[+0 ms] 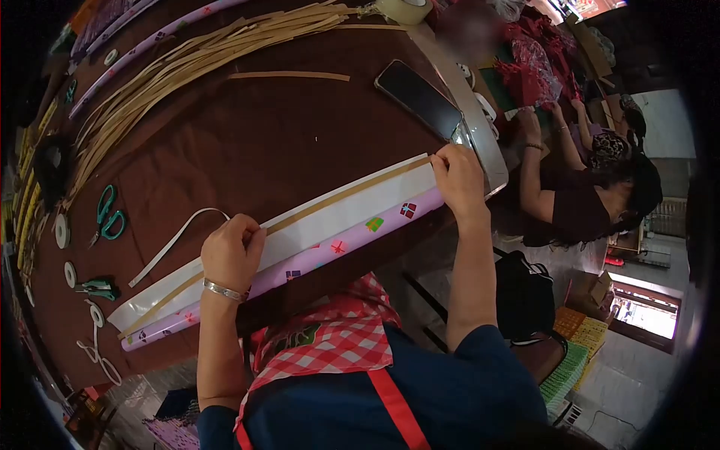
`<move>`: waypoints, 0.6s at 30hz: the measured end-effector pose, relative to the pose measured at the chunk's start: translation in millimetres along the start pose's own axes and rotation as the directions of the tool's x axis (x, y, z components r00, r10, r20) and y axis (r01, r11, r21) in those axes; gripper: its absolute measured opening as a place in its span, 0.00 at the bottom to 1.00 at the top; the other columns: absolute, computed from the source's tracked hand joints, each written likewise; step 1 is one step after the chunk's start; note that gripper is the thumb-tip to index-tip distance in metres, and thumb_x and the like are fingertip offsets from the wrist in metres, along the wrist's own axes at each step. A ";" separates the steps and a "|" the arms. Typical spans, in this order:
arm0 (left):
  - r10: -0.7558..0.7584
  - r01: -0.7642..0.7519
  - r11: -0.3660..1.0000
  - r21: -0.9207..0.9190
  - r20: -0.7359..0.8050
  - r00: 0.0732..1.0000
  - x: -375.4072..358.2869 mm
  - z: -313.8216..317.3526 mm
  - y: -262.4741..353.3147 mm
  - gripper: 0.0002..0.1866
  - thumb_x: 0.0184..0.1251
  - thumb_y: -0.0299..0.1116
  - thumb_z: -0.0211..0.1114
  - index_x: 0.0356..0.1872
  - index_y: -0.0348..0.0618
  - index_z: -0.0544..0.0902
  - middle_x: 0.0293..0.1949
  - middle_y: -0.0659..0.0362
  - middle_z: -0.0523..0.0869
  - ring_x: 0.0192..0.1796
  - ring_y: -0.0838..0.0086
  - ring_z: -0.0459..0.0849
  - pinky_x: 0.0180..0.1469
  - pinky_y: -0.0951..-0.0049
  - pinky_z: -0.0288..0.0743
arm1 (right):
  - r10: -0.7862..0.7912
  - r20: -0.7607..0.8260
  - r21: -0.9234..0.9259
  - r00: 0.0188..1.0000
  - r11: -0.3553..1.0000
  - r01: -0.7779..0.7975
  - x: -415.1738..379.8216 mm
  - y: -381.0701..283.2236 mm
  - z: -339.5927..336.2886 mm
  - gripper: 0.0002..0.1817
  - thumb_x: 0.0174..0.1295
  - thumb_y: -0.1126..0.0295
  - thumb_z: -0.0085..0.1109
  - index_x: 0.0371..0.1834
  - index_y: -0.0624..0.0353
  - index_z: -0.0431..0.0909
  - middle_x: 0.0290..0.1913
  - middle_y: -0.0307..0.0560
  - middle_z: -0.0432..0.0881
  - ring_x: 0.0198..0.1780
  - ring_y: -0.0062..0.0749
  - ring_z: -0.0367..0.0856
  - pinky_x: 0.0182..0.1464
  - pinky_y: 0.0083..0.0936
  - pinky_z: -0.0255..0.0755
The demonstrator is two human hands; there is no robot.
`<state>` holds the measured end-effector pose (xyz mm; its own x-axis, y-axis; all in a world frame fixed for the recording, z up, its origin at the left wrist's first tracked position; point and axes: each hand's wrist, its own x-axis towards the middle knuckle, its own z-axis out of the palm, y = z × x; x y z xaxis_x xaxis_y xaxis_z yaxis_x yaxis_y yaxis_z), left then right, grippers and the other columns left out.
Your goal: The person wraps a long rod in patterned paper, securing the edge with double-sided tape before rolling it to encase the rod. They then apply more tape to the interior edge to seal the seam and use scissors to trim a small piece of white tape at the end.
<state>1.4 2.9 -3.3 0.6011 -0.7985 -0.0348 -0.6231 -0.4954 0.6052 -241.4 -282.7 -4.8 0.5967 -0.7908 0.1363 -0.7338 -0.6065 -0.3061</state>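
Purple gift-printed wrapping paper (352, 244) lies partly rolled along the table's near edge, its white underside (322, 201) facing up. A long narrow brown strip (349, 196) runs lengthwise over that white side. My left hand (231, 253) is closed, fingertips pinching the strip left of the middle. At the paper's right end, my right hand (459, 180) is closed, thumb and fingers pinching the strip's end and the paper edge. A thin white band (176, 244) curves over the table beside my left hand.
On the brown-covered table (300, 127) lie a phone (418, 100), a bundle of brown strips (187, 56), teal-handled scissors (107, 217), white-handled scissors (97, 352), tape rolls (62, 231) and a green-black cutter (97, 288). Co-workers (592, 199) sit at the right, near a black bag (523, 296).
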 end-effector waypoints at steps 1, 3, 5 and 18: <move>-0.002 0.002 1.000 -0.009 0.006 1.000 0.6 -0.6 0.2 0.05 0.56 0.31 0.69 0.29 0.43 0.81 0.23 0.55 0.83 0.26 0.61 0.83 0.30 0.63 0.75 | 0.000 -0.006 -0.005 1.000 1.000 0.000 0.3 -0.4 -0.5 0.07 0.62 0.69 0.59 0.33 0.61 0.80 0.39 0.54 0.81 0.45 0.52 0.77 0.50 0.43 0.72; -0.009 0.009 1.000 -0.015 0.012 1.000 0.7 -1.1 0.0 0.05 0.56 0.31 0.69 0.29 0.43 0.81 0.23 0.55 0.83 0.26 0.61 0.83 0.30 0.63 0.75 | -0.003 -0.010 -0.007 1.000 1.000 0.003 1.0 -0.5 -0.5 0.07 0.62 0.69 0.59 0.33 0.61 0.80 0.38 0.55 0.81 0.44 0.52 0.77 0.50 0.43 0.72; -0.011 0.011 0.999 -0.032 0.003 1.000 0.7 -0.9 0.2 0.05 0.56 0.31 0.69 0.29 0.42 0.82 0.23 0.55 0.84 0.26 0.61 0.83 0.30 0.63 0.75 | -0.022 -0.017 -0.034 1.000 0.999 0.022 2.1 0.0 -0.5 0.07 0.62 0.69 0.60 0.33 0.62 0.80 0.38 0.55 0.81 0.44 0.53 0.77 0.49 0.43 0.72; -0.026 0.026 1.000 0.006 -0.002 1.000 2.6 -0.9 4.2 0.06 0.57 0.33 0.68 0.28 0.43 0.82 0.24 0.55 0.85 0.28 0.61 0.84 0.31 0.63 0.76 | -0.252 -0.241 -0.202 0.937 0.958 0.206 -2.1 -13.7 2.0 0.04 0.60 0.70 0.61 0.33 0.59 0.79 0.39 0.49 0.79 0.43 0.48 0.76 0.49 0.41 0.72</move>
<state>0.8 -1.0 0.0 0.6178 -0.7848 -0.0489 -0.6103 -0.5178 0.5995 -231.9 -272.5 -2.7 0.6660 -0.6079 0.4323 -0.6454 -0.7602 -0.0747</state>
